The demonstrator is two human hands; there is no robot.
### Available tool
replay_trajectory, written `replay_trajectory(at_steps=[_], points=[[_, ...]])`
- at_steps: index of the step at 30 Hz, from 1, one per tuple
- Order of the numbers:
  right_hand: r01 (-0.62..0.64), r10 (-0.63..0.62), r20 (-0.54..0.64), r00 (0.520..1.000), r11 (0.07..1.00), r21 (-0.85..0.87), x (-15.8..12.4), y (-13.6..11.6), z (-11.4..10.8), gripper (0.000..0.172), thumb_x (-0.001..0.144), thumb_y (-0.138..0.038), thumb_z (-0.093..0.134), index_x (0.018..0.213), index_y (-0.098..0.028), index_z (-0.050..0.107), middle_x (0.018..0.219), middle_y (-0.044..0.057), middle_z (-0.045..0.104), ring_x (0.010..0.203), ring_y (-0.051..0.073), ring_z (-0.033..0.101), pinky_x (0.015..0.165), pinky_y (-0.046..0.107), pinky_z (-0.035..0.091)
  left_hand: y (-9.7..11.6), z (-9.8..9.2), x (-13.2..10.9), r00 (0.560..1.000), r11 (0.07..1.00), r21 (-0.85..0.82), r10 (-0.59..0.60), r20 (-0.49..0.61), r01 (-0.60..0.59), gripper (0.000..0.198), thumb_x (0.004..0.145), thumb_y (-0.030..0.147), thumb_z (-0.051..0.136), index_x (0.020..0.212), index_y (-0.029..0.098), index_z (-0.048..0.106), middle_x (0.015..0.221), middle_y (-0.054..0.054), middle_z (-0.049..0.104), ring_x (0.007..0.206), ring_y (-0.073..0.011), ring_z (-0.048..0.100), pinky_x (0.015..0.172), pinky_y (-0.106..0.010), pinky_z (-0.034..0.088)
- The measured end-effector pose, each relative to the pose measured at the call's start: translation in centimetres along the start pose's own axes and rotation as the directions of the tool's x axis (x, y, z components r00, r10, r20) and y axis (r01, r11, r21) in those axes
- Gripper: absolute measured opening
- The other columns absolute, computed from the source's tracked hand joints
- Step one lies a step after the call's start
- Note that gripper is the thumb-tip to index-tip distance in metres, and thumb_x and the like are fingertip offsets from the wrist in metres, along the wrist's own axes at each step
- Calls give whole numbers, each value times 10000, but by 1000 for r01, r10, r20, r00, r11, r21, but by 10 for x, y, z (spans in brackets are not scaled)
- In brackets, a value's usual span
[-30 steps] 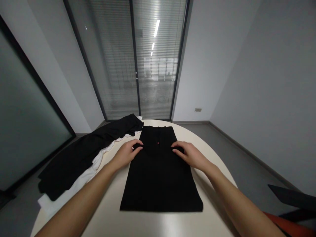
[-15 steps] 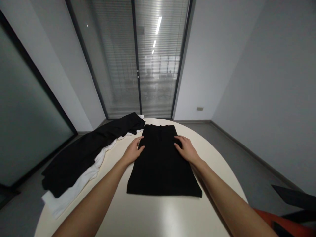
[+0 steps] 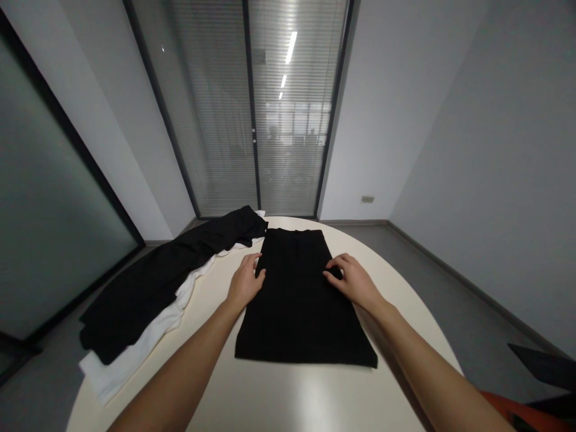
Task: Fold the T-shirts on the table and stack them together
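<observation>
A folded black garment (image 3: pixel 299 300) lies flat on the round cream table (image 3: pixel 288 396) in front of me. My left hand (image 3: pixel 244 283) is at the garment's left edge, with the thumb on the cloth and the fingers closed against the edge. Over at the right edge, my right hand (image 3: pixel 355 281) has its fingers curled and pinching the fabric. Both hands sit about a third of the way down from the garment's far end.
A pile of black clothing (image 3: pixel 157 279) over a white garment (image 3: pixel 135 351) spreads across the table's left side. An orange and black chair (image 3: pixel 531 408) shows at the lower right. Glass doors with blinds (image 3: pixel 270 120) stand beyond the table.
The far part of the garment was folded over and the red mark is hidden. Both hands slid outwards to the side edges and their fingers closed on the cloth.
</observation>
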State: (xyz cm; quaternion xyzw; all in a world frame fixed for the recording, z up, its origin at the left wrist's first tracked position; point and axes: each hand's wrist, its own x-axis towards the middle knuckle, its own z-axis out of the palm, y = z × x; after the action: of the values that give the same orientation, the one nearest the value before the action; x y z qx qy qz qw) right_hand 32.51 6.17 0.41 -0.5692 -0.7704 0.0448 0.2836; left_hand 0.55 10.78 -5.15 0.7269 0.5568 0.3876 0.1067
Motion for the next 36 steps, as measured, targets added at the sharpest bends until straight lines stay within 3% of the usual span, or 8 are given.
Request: replay_trajectory(at_steps=[2, 4, 7, 14, 22, 26, 31, 36], points=[[140, -167, 230, 959, 982, 128, -7, -29, -10, 215, 916, -413, 602, 945, -215, 681, 930, 47, 644, 842, 186, 612, 766, 298, 467, -2, -1, 0, 1000, 1000, 23, 1, 12, -1, 426, 868, 211, 631, 1286, 223, 551, 1224, -79, 618, 950, -207, 656, 878, -350, 544], [256, -350, 453, 820, 932, 256, -17, -60, -17, 270, 876, -484, 661, 915, -219, 689, 856, 11, 638, 764, 152, 606, 702, 258, 444, -3, -1, 1, 1000, 999, 39, 5, 30, -6, 414, 873, 213, 630, 1281, 225, 554, 1217, -73, 623, 931, -203, 654, 861, -344, 543], [372, -449, 558, 698, 893, 253, -33, -100, -17, 414, 732, -527, 778, 1001, -226, 687, 910, 13, 656, 797, 174, 623, 693, 260, 434, -2, -2, 2, 999, 998, 57, 6, 43, -9, 404, 875, 207, 621, 1275, 229, 564, 1225, -69, 630, 925, -203, 656, 861, -339, 536], [462, -389, 631, 671, 885, 55, -42, -124, -12, 316, 757, -321, 693, 1053, -210, 705, 938, 49, 704, 815, 213, 665, 701, 285, 452, 1, -3, 4, 997, 997, 79, 1, 81, -8, 478, 861, 181, 589, 1335, 211, 544, 1208, -86, 662, 982, -226, 652, 902, -356, 519], [464, -454, 614, 646, 872, 155, -40, -115, -7, 270, 749, -255, 627, 976, -225, 770, 893, 35, 750, 759, 189, 680, 702, 263, 472, 9, -12, 10, 978, 996, 59, -76, 193, 66, 615, 811, 160, 587, 1414, 234, 492, 1182, -93, 696, 1026, -250, 669, 877, -345, 506], [465, -516, 619, 592, 846, 260, -45, -118, -7, 251, 723, -247, 664, 947, -230, 775, 856, 20, 760, 735, 178, 681, 677, 246, 466, 21, -25, 16, 961, 980, 80, -193, 198, 180, 491, 849, 275, 591, 1337, 233, 556, 1133, -81, 720, 922, -236, 692, 788, -315, 495], [423, -602, 711, 363, 787, 450, -62, -136, -6, 212, 745, -262, 703, 949, -232, 752, 842, -11, 766, 711, 150, 683, 582, 204, 432, 33, -43, 19, 921, 982, 145, -166, 353, 122, 405, 835, 432, 644, 1170, 205, 667, 1097, -91, 726, 925, -250, 690, 789, -310, 479], [394, -569, 802, 179, 789, 472, -70, -145, 1, 118, 804, -321, 692, 790, -211, 732, 644, -19, 698, 499, 132, 571, 424, 221, 302, 47, -60, 13, 758, 983, 182, -90, 646, -38, 361, 740, 466, 736, 1012, 229, 716, 997, -51, 732, 860, -234, 677, 703, -277, 444]])
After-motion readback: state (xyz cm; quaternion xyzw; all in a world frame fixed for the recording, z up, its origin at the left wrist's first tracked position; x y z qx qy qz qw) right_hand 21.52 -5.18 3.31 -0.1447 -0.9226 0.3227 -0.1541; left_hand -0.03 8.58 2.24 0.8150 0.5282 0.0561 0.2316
